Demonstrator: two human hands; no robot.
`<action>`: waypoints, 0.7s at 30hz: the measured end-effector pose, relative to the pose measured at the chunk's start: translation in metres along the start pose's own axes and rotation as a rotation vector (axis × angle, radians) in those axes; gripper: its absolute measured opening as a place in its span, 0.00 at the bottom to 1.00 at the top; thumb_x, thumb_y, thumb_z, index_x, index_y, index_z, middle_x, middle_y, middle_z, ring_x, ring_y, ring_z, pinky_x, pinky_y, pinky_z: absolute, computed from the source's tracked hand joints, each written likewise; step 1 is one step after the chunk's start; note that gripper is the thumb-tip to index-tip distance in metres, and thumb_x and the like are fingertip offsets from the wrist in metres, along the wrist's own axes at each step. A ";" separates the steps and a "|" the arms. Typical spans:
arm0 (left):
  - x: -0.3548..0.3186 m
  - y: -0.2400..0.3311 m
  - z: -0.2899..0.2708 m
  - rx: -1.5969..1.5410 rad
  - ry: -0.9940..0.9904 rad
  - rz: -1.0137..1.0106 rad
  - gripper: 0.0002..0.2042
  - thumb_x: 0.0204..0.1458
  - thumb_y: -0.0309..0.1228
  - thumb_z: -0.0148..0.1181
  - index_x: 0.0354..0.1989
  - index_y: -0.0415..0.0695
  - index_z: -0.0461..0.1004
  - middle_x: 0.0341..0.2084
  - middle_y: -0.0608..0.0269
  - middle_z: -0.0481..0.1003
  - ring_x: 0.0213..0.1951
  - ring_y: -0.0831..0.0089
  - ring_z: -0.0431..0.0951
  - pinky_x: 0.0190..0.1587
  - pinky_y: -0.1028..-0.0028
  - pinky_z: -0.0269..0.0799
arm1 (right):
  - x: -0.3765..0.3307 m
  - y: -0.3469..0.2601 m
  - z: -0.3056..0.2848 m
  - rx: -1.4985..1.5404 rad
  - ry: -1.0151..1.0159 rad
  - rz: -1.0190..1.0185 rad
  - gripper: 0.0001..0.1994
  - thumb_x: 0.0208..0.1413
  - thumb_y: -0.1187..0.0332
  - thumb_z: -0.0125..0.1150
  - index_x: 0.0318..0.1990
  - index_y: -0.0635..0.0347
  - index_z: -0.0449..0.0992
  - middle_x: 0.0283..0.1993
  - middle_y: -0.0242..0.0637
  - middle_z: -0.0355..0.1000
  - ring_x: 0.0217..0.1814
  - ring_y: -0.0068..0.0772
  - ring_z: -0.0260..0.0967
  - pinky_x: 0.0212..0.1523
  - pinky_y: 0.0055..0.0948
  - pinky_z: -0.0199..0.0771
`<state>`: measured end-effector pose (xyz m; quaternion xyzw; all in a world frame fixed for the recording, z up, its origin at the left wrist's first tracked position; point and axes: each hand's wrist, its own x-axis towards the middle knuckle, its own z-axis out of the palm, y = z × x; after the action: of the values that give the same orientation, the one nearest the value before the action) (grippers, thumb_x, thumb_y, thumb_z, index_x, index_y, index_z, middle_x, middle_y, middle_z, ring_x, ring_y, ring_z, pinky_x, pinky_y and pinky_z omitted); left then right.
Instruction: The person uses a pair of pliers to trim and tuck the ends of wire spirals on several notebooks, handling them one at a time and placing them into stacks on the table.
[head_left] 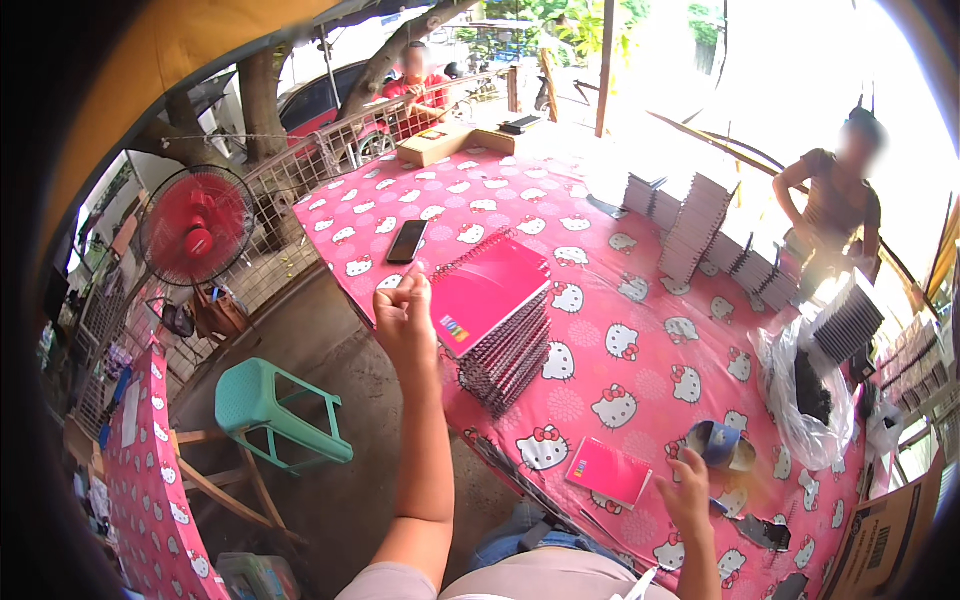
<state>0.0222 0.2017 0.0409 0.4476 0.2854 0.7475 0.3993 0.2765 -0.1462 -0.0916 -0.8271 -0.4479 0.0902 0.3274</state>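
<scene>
A tall stack of pink spiral notebooks (490,290) stands on the table, its top cover bright pink with wire binding along the far edge. Just left of this stack, my left hand (405,312) is raised with its fingers curled and pinched together; anything between them is too small to make out. My right hand (688,495) hovers over the near right part of the table, fingers apart and holding nothing visible. Close to its left lies a smaller pink notebook (609,473). Beyond its fingertips sits a roll of tape (715,442), partly blurred. A black phone (407,242) rests behind my left hand.
The table's pink cartoon-cat cloth (615,405) spreads ahead. Notebook stacks (697,225) stand far right, near a person (840,195). A plastic bag (800,390) and a cardboard box (880,535) are at right. Left are a green stool (250,395) and a red fan (198,228).
</scene>
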 end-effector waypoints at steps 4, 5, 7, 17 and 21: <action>0.018 0.002 0.003 0.017 0.010 -0.240 0.14 0.53 0.33 0.63 0.26 0.44 0.62 0.22 0.68 0.68 0.28 0.83 0.66 0.33 0.78 0.66 | 0.018 -0.015 0.019 -0.081 -0.199 -0.166 0.29 0.40 0.60 0.73 0.49 0.65 0.72 0.60 0.53 0.61 0.64 0.53 0.56 0.63 0.42 0.58; 0.020 -0.001 0.004 0.085 0.017 -0.218 0.13 0.53 0.33 0.63 0.26 0.44 0.62 0.22 0.69 0.67 0.27 0.83 0.65 0.32 0.78 0.65 | 0.018 -0.017 0.022 -0.140 -0.245 -0.199 0.31 0.39 0.58 0.73 0.50 0.65 0.71 0.59 0.52 0.62 0.63 0.53 0.57 0.62 0.42 0.59; 0.024 -0.009 0.006 0.221 0.032 -0.170 0.13 0.52 0.32 0.63 0.28 0.43 0.63 0.21 0.71 0.65 0.26 0.83 0.64 0.31 0.79 0.63 | 0.019 -0.018 0.025 -0.221 -0.294 -0.230 0.34 0.37 0.56 0.74 0.51 0.65 0.69 0.56 0.51 0.63 0.60 0.53 0.59 0.60 0.43 0.61; -0.032 0.038 0.014 0.251 -0.031 0.436 0.16 0.54 0.27 0.57 0.50 0.40 0.65 0.48 0.54 0.68 0.48 0.67 0.69 0.51 0.68 0.65 | 0.030 0.007 0.042 -0.287 -0.461 -0.072 0.36 0.25 0.47 0.77 0.39 0.63 0.69 0.41 0.51 0.67 0.44 0.54 0.66 0.45 0.46 0.67; -0.122 0.064 0.024 -0.196 -0.567 0.514 0.29 0.51 0.23 0.60 0.60 0.41 0.56 0.58 0.47 0.61 0.59 0.60 0.64 0.61 0.62 0.58 | 0.023 -0.022 0.030 -0.301 -0.416 -0.088 0.34 0.30 0.52 0.76 0.43 0.62 0.66 0.44 0.49 0.66 0.48 0.53 0.66 0.47 0.46 0.68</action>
<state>0.0556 0.0660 0.0477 0.6531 -0.0304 0.6934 0.3029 0.2616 -0.1058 -0.0982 -0.8099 -0.5495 0.1763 0.1051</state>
